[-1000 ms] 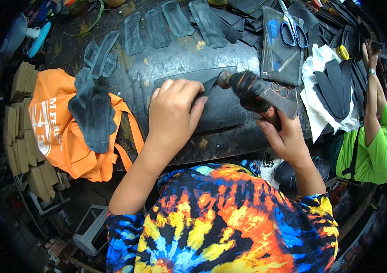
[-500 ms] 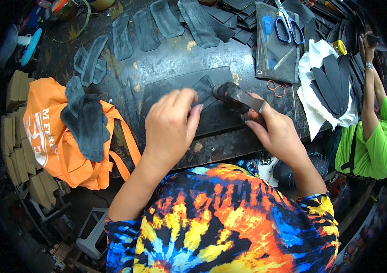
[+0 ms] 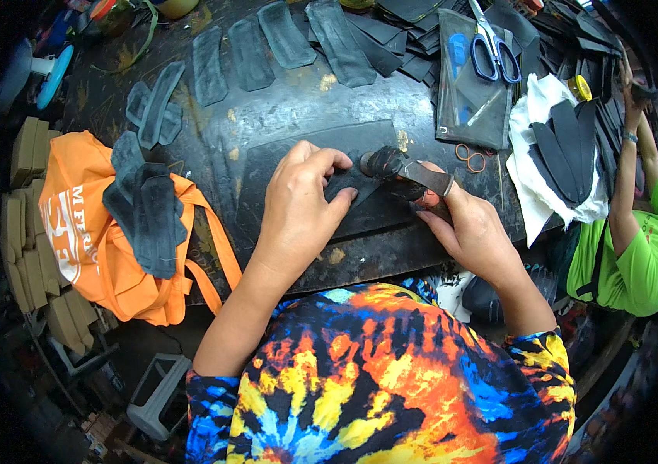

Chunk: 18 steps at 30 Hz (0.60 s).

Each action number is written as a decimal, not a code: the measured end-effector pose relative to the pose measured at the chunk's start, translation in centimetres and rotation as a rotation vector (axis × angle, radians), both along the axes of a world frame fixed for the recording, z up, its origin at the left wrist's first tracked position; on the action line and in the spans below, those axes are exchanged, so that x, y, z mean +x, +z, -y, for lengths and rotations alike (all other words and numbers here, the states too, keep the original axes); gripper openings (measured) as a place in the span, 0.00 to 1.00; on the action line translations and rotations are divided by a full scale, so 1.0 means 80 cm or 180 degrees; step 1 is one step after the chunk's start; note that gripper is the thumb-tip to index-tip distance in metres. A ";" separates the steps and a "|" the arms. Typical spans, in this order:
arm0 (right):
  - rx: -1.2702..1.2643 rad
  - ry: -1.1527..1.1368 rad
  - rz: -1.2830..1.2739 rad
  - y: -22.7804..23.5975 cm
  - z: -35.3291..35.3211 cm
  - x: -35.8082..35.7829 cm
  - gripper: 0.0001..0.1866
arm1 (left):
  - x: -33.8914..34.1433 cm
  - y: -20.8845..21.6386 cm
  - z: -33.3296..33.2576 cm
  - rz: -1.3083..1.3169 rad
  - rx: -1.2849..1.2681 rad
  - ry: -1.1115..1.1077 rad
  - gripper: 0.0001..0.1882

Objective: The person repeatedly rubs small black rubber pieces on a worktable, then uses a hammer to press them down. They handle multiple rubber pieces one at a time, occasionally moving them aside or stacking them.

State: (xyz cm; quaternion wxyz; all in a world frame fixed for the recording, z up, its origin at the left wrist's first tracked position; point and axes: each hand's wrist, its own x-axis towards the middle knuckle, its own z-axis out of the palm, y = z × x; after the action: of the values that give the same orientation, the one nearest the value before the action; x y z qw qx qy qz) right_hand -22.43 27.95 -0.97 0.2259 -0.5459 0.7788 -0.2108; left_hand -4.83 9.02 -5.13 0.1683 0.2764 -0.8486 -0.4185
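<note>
My right hand (image 3: 472, 220) is closed around a hammer (image 3: 392, 165) with a dark, wrapped-looking body and a metal part by the thumb. The hammer head is low over a dark flat board (image 3: 371, 133) on the table. Beside it, my left hand (image 3: 298, 201) rests on a thin dark strip (image 3: 364, 188), thumb and index finger bent but apart. The strip's outline is hard to make out against the board, and part of it is covered by the hand.
Several dark grey strips (image 3: 249, 56) lie across the table's far side. An orange bag (image 3: 74, 201) with more strips is at left. Scissors (image 3: 491, 58) lie on a zip pouch (image 3: 460, 116); black pieces sit on white cloth (image 3: 526, 193). A person in green (image 3: 623, 255) works at right.
My left hand has shifted right and its thumb and index finger now reach close to the hammer head. The hammer stays almost in place. The other person's arms have moved slightly.
</note>
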 end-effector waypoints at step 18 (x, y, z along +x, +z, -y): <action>0.0020 0.0006 -0.0055 0.006 0.001 0.001 0.35 | 0.000 -0.001 -0.001 -0.0188 0.0270 0.0151 0.13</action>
State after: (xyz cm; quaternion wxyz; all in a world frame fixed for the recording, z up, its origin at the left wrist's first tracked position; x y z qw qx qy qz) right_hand -22.34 27.84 -0.45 0.2210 -0.5478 0.7808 -0.2034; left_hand -4.80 9.07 -5.20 0.1912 0.2908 -0.8180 -0.4579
